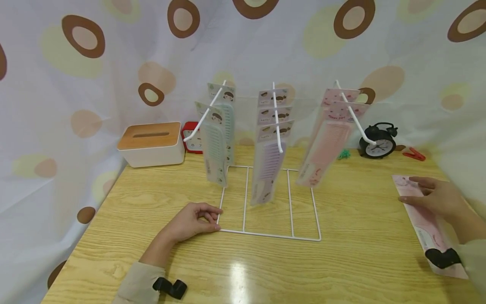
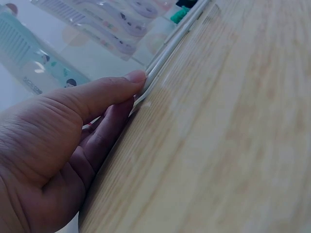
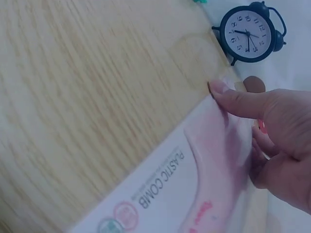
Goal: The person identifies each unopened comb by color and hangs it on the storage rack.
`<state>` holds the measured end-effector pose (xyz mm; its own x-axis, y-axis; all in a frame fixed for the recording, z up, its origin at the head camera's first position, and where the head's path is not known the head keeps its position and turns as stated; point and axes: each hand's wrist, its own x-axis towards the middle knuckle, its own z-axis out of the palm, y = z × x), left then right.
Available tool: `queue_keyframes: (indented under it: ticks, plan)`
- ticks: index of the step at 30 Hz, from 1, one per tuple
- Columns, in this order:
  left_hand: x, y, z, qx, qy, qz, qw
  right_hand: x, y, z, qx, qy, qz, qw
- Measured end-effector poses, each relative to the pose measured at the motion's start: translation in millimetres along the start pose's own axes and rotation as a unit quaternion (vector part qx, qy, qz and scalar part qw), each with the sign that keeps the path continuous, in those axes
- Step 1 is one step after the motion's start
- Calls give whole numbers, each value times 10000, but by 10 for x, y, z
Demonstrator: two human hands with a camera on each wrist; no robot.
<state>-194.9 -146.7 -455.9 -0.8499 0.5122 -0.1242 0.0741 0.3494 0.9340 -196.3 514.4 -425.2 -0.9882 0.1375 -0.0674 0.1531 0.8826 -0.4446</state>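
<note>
A white wire display rack (image 1: pixel 265 234) stands mid-table with three prongs. My left hand (image 1: pixel 191 221) pinches its front left corner, thumb and index fingertip at the wire in the left wrist view. Packaged green combs (image 1: pixel 214 145) hang from the left prong, purple combs (image 1: pixel 268 162) from the middle one and pink combs (image 1: pixel 329 141) from the right one. Over at the table's right side, my right hand (image 1: pixel 442 198) grips another packaged pink comb (image 1: pixel 429 230) between thumb and fingers. Its card reads "PLASTIC COMB" in the right wrist view, and the hand hides part of it.
Behind the rack on the left are a white tissue box (image 1: pixel 155 154) with a wooden lid and a red clock (image 1: pixel 193 143). A black alarm clock (image 1: pixel 379 147), a red clip (image 1: pixel 414 154) and a small green item (image 1: pixel 344 154) lie back right. A patterned curtain (image 1: pixel 243 46) borders the table.
</note>
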Motion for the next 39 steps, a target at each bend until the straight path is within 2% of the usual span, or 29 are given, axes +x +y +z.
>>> queue_keyframes:
  ticks: [4, 8, 11, 16, 21, 25, 27, 30, 32, 35, 38, 39]
  plan:
    - [-3, 4, 1, -41, 2, -11, 10000, 2, -40, -4, -26, -157, 99, 9998]
    - [-6, 4, 4, -53, 10, 4, 10000, -19, -105, -3, 418, -253, 11, 9988]
    - [-6, 10, 5, -43, 6, 27, 10000, -61, -179, -25, 807, -224, -81, 9965]
    - [-7, 16, 10, -6, 7, 32, 10000, -203, -424, -112, 1073, 54, -355, 9936]
    - [-6, 13, 16, 45, -2, 25, 10000, -419, -802, -184, 1407, 291, -818, 9862]
    - [-3, 9, 15, 67, 16, 47, 10000, -595, -1138, -232, 1861, 617, -1523, 9687]
    - [-3, 5, 14, 62, 17, 49, 10000, -680, -1302, -261, 2164, 813, -1951, 9531]
    - [-8, 4, 13, 50, 3, 67, 10000, -816, -1531, -321, 2664, 1012, -2606, 9224]
    - [-10, 5, 15, 36, -8, 62, 10000, -900, -1665, -353, 3035, 1071, -3096, 8948]
    - [-12, 10, 16, 28, -8, 59, 10000, -1003, -1857, -387, 3653, 1078, -3831, 8415]
    - [-14, 16, 15, 29, -5, 64, 10000, -1068, -2061, -400, 4378, 910, -4561, 7694]
    - [-17, 18, 13, 28, -1, 74, 10000, -1091, -2136, -401, 4524, 852, -4749, 7500]
